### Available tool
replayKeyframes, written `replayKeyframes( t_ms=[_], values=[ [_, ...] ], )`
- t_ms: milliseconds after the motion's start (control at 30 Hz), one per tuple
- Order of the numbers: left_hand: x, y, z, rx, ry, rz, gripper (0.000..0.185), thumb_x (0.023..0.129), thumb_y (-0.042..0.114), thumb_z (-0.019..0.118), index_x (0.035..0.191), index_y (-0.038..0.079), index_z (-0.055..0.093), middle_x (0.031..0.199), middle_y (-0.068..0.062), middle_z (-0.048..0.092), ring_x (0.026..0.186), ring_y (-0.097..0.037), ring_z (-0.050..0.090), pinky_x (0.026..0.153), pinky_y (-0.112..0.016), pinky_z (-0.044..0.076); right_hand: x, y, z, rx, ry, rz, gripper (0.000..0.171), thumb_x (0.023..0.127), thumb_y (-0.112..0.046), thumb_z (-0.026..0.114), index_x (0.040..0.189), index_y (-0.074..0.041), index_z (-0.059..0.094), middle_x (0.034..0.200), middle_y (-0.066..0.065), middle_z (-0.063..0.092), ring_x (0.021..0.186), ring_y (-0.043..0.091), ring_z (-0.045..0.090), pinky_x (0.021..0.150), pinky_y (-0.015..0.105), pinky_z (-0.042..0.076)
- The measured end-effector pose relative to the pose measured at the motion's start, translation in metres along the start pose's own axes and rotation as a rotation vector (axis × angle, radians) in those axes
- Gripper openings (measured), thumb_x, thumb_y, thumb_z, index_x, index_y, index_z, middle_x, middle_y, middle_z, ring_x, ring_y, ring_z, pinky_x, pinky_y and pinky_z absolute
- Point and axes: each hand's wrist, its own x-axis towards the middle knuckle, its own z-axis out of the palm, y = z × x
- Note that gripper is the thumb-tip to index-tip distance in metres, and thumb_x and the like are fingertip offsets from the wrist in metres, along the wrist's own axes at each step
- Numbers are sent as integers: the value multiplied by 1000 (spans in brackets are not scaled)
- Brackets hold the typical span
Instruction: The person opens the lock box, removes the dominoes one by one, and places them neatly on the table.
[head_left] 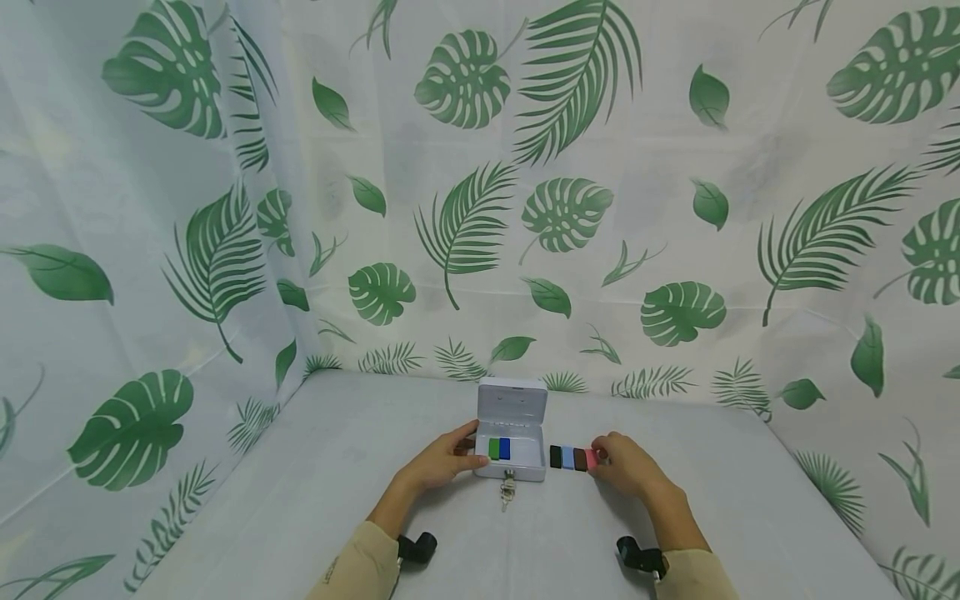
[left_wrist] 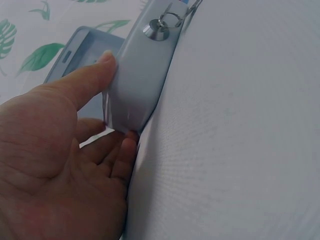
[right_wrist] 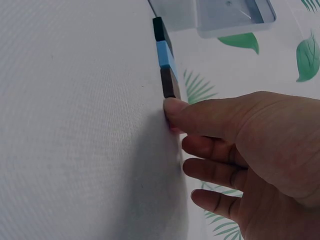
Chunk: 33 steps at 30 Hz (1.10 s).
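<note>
A person's right hand [head_left: 628,467] closes thumb and fingertips on a pink block [head_left: 591,459] at the end of a short row of blocks [head_left: 567,457] on the tabletop [head_left: 315,467], while the left hand [head_left: 442,461] clasps the side of an open white cash box [head_left: 512,433] holding green and blue blocks [head_left: 499,448]. The block looks light, rigid and smooth, best pinched by its edges. Leaf-print cloth [head_left: 675,208] drapes the walls behind.

A staged recording booth, not a lived-in room: leaf-printed curtains [head_left: 480,167] fill the upper frame, enclosing a grey cloth-covered table [head_left: 300,500] at the bottom.
</note>
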Motion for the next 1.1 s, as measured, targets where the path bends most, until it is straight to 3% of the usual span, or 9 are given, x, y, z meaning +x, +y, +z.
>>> replayKeyframes(
  t_ms=[467, 833, 1100],
  values=[
    [-1, 3, 0, -4, 5, -10, 80, 98, 34, 74, 165, 18, 33, 152, -12, 56, 137, -34, 55, 114, -58, 43, -2, -1, -4, -21, -9, 14, 35, 91, -12, 77, 122, 3, 69, 107, 12, 68, 101, 29, 64, 98, 56, 53],
    [0, 1, 0, 3, 12, -13, 79, 98, 34, 74, 164, 18, 34, 152, -11, 56, 137, -33, 55, 114, -58, 42, 2, -2, -4, -42, 28, -20, 40, 91, -17, 80, 125, 1, 70, 108, 12, 68, 100, 28, 64, 94, 53, 55],
    [-1, 3, 0, -8, 10, -11, 79, 98, 34, 74, 164, 19, 34, 153, -12, 55, 139, -35, 54, 115, -59, 41, 5, -12, -3, 68, 78, -62, 40, 94, -16, 77, 128, 3, 68, 114, 15, 68, 104, 31, 66, 91, 51, 56]
  ],
)
